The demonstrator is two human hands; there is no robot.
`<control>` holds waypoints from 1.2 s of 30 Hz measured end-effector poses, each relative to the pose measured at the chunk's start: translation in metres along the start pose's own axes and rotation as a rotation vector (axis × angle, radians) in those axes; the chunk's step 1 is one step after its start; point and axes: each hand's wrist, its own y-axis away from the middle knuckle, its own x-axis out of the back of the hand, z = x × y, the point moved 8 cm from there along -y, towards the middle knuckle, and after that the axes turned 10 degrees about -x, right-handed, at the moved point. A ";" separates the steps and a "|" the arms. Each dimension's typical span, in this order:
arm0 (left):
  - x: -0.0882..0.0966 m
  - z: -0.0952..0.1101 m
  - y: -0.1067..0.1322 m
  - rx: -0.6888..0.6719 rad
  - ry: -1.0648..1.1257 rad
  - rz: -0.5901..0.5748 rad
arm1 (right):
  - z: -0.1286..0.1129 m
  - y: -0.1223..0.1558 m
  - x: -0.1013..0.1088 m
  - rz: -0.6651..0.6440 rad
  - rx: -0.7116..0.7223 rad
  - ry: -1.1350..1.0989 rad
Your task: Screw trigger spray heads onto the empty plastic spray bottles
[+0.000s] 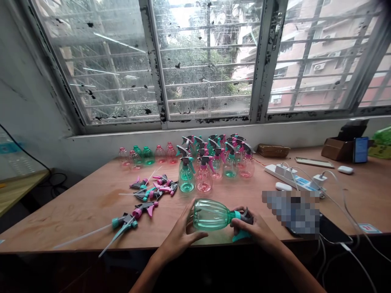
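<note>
A green transparent spray bottle [210,215] lies on its side in the air near the table's front edge, base to the left. My left hand [185,232] cups its base, fingers behind and thumb stretched along the lower side. At the neck, a teal collar and a grey spray head with a teal trigger [241,235] are fitted on. My right hand [255,228] is closed around that spray head, hiding part of it. Loose trigger spray heads [143,211] with thin tubes, pink and teal, lie to the left of my hands.
Beyond my hands stand several green and pink bottles with spray heads [204,177]. Open bottles without heads [148,156] stand at the back left. A power strip [295,181] with cables, a phone [336,228] and a cardboard box [337,149] are on the right.
</note>
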 end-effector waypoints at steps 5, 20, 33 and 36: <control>-0.001 0.003 0.000 -0.006 -0.050 -0.011 | 0.001 -0.001 0.000 -0.009 -0.005 -0.017; -0.003 0.008 0.003 -0.013 -0.043 -0.031 | 0.001 0.000 -0.002 -0.045 -0.023 -0.023; -0.003 0.007 0.004 -0.032 -0.035 -0.032 | 0.004 -0.001 -0.002 -0.054 -0.016 -0.031; -0.003 0.008 0.004 -0.021 -0.007 -0.026 | 0.005 -0.001 -0.002 -0.059 -0.018 -0.026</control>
